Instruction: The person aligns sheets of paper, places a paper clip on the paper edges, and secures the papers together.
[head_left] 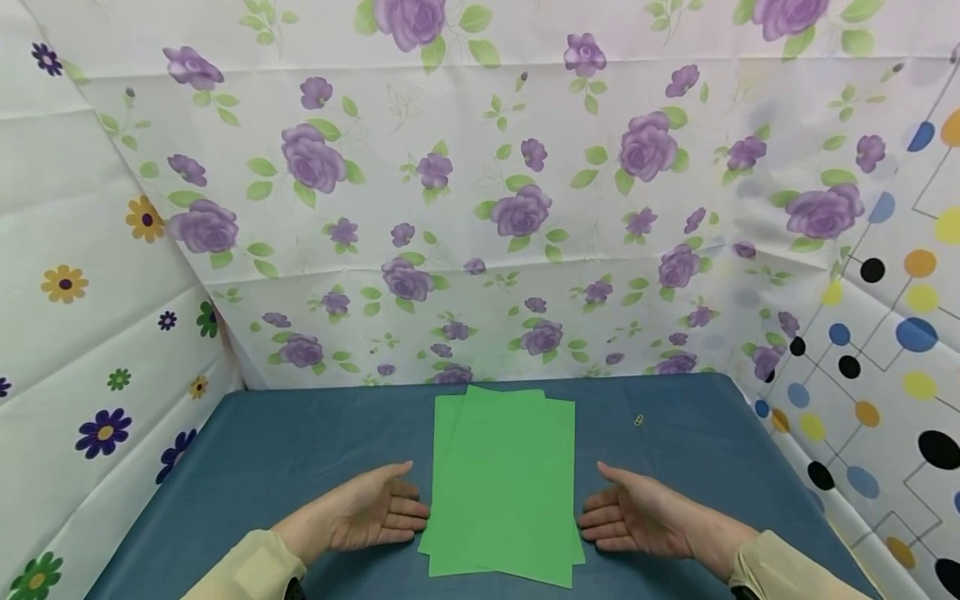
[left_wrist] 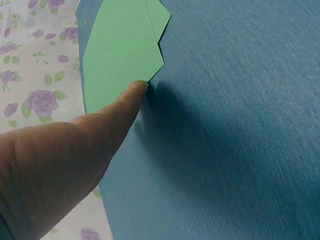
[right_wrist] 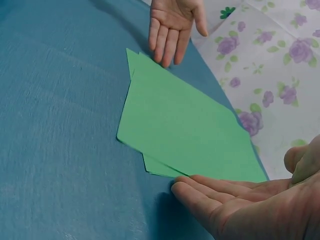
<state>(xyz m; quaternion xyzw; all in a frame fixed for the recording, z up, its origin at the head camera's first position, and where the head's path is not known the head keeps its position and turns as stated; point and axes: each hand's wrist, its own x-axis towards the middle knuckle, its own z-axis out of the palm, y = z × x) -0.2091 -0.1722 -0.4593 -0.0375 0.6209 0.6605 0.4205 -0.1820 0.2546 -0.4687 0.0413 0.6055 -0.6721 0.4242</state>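
Several green sheets of paper (head_left: 506, 483) lie in a loose stack on the blue tabletop, their corners out of line with one another. To the left of the stack is my left hand (head_left: 378, 510), palm turned inward, fingers extended and thumb raised. My right hand (head_left: 641, 512) mirrors it on the right side. Both hands have their fingertips right at the paper's long edges; whether they touch it I cannot tell. In the right wrist view, the top sheet (right_wrist: 175, 115) sits askew over the ones below. Neither hand holds anything.
A small yellowish paper clip (head_left: 639, 420) lies on the blue tabletop (head_left: 330, 433), right of the sheets. Behind the table hangs a cloth (head_left: 465, 208) with purple roses. A flower-print cloth (head_left: 90, 350) borders the left, a dotted one (head_left: 885, 375) the right.
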